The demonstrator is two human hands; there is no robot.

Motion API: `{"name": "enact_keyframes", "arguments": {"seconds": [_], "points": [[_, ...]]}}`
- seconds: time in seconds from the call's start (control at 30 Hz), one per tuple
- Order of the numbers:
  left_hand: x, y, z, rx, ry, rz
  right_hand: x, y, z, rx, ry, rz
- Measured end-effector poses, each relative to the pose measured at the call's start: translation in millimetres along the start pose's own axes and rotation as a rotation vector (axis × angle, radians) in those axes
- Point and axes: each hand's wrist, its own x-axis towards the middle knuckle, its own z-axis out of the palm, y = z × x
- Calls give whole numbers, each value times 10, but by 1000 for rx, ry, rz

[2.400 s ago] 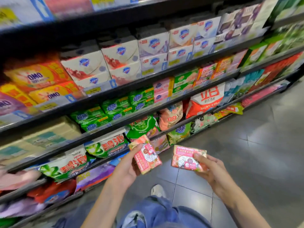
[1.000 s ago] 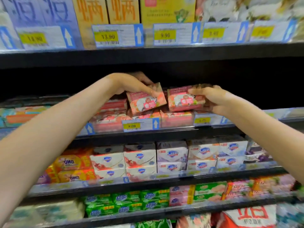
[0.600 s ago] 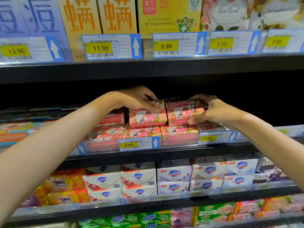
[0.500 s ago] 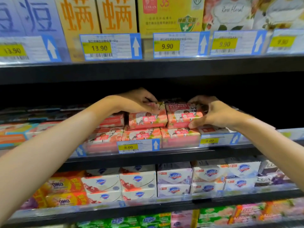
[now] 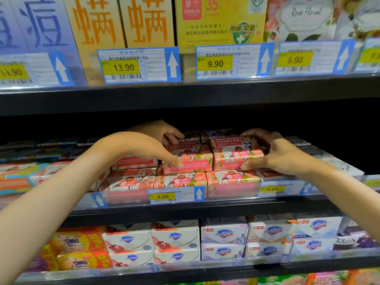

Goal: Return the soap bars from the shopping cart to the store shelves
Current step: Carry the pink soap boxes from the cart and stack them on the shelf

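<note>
Two pink soap bars lie side by side on top of a row of the same bars on the middle shelf (image 5: 205, 209). My left hand (image 5: 144, 147) grips the left soap bar (image 5: 195, 159), thumb on its front face and fingers over its back edge. My right hand (image 5: 281, 155) grips the right soap bar (image 5: 232, 155) the same way, thumb at its lower front corner. The two bars touch each other. The shopping cart is out of view.
An 8.00 price tag (image 5: 164, 196) hangs below the pink bars. The upper shelf (image 5: 185, 95) carries tall yellow and blue boxes close overhead. White soap boxes (image 5: 224, 233) and orange OMO bars (image 5: 78, 241) fill the shelf below.
Both hands have lowered the two pink bars from mid-air onto the stacked row and pushed them a little deeper. The camera has come closer to the shelf.
</note>
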Motion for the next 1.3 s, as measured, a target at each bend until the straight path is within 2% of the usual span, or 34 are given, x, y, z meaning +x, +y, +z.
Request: {"name": "enact_keyframes", "arguments": {"seconds": [0.13,0.27,0.43,0.63,0.93,1.2,1.3], "points": [[1,-53,-31,57,8,-18,77,-25,-3,-98,11,42],[38,-113,-16,105,53,-28,143,-31,19,-91,20,78],[125,-195,-44,188,85,-8,231,-47,73,-185,75,58],[176,-248,-57,76,-26,25,298,-37,133,-125,-45,107],[212,-350,-15,-78,-60,21,267,-57,150,-237,-21,78],[147,-280,29,-139,-47,24,243,-62,131,-119,8,90],[117,-258,45,-65,-38,34,267,-50,129,-159,19,83]]}}
